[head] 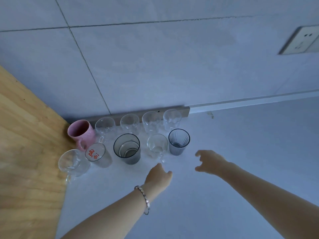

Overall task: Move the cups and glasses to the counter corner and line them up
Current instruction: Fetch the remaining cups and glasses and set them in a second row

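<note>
1. Where the white counter [224,169] meets the tiled wall [155,66] and a wooden panel [25,152], the cups and glasses are gathered in two rows.
2. In the back row, a pink mug [81,132] is set against the wooden panel, and four clear glasses [105,125] [129,123] [151,121] [172,119] are lined up to its right along the wall.
3. In the front row, from left to right, are seen a clear handled glass [72,163], a glass with red lettering [96,153], a dark tinted glass [126,148], a clear stemmed glass [157,146] and a grey ribbed glass [179,144].
4. The left hand [158,176], a bracelet [144,199] worn at its wrist, is held just in front of the stemmed glass; its fingers are curled loosely and nothing is gripped.
5. The right hand [211,162] is held open with fingers spread and bent, near the grey ribbed glass but apart from it, and nothing is held.
6. A wall socket [300,40] is seen at upper right.
</note>
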Demonstrator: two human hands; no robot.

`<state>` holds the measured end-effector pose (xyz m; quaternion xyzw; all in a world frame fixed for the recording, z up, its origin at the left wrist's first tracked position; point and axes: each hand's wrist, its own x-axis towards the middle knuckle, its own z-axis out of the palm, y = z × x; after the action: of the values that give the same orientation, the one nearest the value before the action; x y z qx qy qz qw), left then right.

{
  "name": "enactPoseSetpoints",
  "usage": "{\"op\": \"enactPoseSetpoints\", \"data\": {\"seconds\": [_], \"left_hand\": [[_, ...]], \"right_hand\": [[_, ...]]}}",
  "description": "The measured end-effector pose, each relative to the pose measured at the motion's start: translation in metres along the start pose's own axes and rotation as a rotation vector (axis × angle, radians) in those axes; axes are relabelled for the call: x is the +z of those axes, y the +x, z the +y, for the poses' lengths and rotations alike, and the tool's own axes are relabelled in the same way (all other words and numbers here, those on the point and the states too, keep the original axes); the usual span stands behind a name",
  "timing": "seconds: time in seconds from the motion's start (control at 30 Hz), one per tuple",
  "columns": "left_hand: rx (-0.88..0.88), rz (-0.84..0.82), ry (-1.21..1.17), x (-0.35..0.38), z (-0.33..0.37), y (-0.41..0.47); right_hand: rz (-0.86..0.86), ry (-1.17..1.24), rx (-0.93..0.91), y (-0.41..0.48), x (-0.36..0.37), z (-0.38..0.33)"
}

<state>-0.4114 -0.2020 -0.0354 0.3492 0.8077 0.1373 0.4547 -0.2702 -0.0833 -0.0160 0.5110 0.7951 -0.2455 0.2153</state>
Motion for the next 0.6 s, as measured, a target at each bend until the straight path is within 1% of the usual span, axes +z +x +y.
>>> {"op": "enactPoseSetpoints", "data": {"seconds": [0.1,0.17,0.23,0.4,0.53,0.6], "left_hand": [[0.188,-0.157,0.183,0.015,0.008,-0.003],[0.238,-0.223,0.266,0.025,0.026,-0.007],[0.283,-0.245,0.313,0.04,0.052,-0.01],[0.437,-0.286,0.481,0.103,0.136,-0.027],[0.561,-0.312,0.62,0.18,0.214,-0.056],[0.589,-0.329,0.661,0.224,0.253,-0.07]], "right_hand": [[-0.098,0.031,0.058,-0.022,0.006,0.034],[-0.13,0.063,0.103,-0.039,0.007,0.059],[-0.144,0.085,0.149,-0.06,0.008,0.09],[-0.081,0.175,0.282,-0.118,0.005,0.189],[-0.027,0.267,0.383,-0.177,0.005,0.288],[-0.007,0.3,0.422,-0.207,0.007,0.344]]}}
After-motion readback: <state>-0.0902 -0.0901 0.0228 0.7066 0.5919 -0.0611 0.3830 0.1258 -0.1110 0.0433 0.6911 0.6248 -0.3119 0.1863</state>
